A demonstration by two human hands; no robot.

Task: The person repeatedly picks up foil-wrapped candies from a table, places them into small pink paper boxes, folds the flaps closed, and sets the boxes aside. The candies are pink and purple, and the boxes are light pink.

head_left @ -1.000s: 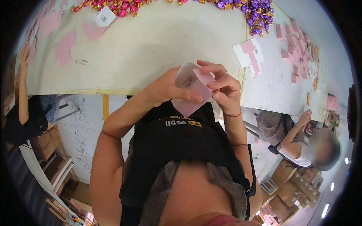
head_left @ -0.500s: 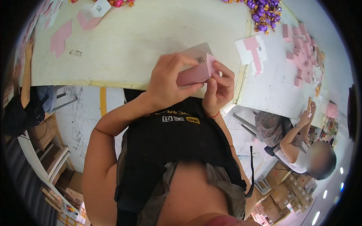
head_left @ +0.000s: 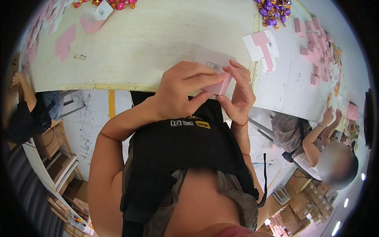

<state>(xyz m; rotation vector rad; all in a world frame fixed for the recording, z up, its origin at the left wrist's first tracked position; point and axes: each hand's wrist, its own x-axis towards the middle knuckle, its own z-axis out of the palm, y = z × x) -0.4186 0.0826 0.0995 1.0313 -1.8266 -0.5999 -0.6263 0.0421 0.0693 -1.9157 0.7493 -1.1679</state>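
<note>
A small pink cardboard box with a raised pale flap, which bears a printed square, is held between my two hands over the table's near edge. My left hand grips it from the left, fingers across its upper side and thumb below. On the box's right end, my right hand has its fingertips at the upper corner and its thumb at the lower one. My left fingers cover part of the box.
Flat box blanks lie right of my hands. Purple-wrapped candies and stacked pink boxes are farther right; red-wrapped candies and a part-folded box lie far left. People sit at both sides.
The box has turned and shifted slightly right and nearer to me. My left fingers have moved over its upper side, and my right thumb has dropped to its lower corner.
</note>
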